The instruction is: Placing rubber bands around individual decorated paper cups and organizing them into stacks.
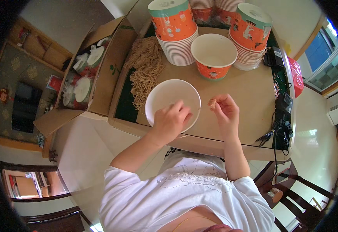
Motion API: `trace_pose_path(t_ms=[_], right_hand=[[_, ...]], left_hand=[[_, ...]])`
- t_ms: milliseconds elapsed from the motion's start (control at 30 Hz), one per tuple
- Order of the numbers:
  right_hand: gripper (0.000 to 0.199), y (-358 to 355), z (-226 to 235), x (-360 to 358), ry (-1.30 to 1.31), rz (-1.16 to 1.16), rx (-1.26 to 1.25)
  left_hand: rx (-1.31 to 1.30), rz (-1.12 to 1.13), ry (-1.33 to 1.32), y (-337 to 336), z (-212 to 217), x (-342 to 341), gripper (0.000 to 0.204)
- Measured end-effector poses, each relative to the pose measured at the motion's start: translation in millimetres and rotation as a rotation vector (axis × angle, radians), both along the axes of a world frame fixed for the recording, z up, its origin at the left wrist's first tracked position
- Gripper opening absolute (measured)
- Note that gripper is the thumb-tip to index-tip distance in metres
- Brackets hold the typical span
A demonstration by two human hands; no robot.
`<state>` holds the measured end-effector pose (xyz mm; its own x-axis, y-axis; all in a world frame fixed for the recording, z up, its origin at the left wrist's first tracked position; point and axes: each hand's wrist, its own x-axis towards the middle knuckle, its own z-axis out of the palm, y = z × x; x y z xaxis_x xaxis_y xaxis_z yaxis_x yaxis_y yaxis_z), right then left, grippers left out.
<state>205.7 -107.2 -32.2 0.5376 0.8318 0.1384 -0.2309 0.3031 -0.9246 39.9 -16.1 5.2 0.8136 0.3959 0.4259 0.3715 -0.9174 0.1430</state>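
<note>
Right hand [226, 110] pinching tan scrap [212, 103] beside paper tub [168, 92]

The left hand [170, 120] is covering part of it; whether its fingers [179, 105] are gripping, I cannot tell. The tub is sitting near the table's edge [204, 143].

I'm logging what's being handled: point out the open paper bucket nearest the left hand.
The front bucket, its white inside partly hidden by the left hand; the other open bucket stands farther back, between two upside-down stacks.
</note>
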Motion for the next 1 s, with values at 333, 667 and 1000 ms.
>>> trace_pose_path(t_ms=[333,667,1000], right_hand=[[0.004,0,12,1,-0.048,-0.066,0.051],[0.008,-17,13,-1,-0.374,-0.026,0.009],[0.011,-4,4,-5,-0.892,-0.073,-0.016]], left_hand=[[0.021,-0.152,-0.044,-2,7,2,0.013],[-0.183,0.000,-0.182,0,5,11,0.006],[-1.578,-0.205,-0.527,5,23,16,0.013]])
